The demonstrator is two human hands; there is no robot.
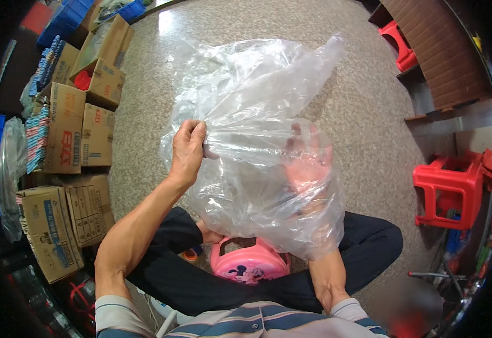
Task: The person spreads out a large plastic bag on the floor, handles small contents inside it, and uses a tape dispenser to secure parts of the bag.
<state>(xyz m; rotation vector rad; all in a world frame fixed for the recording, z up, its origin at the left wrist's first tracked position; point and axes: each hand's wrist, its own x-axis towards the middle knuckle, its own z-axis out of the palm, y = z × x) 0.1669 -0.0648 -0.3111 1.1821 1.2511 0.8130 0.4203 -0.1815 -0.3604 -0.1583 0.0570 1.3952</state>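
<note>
A large clear plastic bag spreads out in front of me, crumpled and full of folds. My left hand pinches its gathered film between thumb and curled fingers. Inside the bag, behind the film, is my right hand, its fingers stretched out and apart with the palm showing. The bag's near end hangs around my right forearm. Below it, between my legs, stands a pink stool with a cartoon picture on its seat.
Cardboard boxes stand in rows along the left, some holding stacked goods. Blue crates are behind them. At the right are a red plastic stool, another red stool and a brown cardboard sheet. Speckled floor lies beneath.
</note>
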